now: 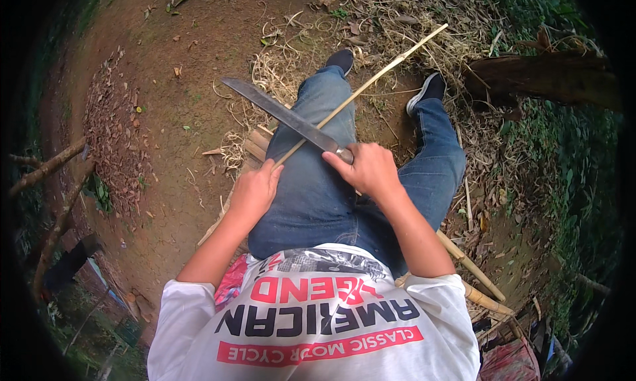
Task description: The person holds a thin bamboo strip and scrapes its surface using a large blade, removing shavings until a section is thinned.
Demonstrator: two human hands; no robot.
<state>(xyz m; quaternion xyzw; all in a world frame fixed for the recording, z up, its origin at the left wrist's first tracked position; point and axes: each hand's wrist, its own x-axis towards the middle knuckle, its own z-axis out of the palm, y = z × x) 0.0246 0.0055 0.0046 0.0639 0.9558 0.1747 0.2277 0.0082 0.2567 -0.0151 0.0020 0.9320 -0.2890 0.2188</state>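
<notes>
My right hand [371,171] is closed round the short handle of a machete [281,113], whose long dark blade points to the far left. The blade crosses a thin, pale bamboo strip [381,73] above my left thigh. My left hand [256,192] grips the near end of that strip, close to the blade. From there the strip slants far and to the right, its other end beyond my feet. My jeans-clad left leg [311,176] lies under both. Whether the blade's edge bites into the strip cannot be made out.
Curled shavings [291,56] and dry leaves litter the brown earth around my feet. A thick log [540,78] lies at the far right. Cut bamboo poles [474,268] rest by my right hip. Wooden branches [50,172] stand at the left, and green plants edge the right side.
</notes>
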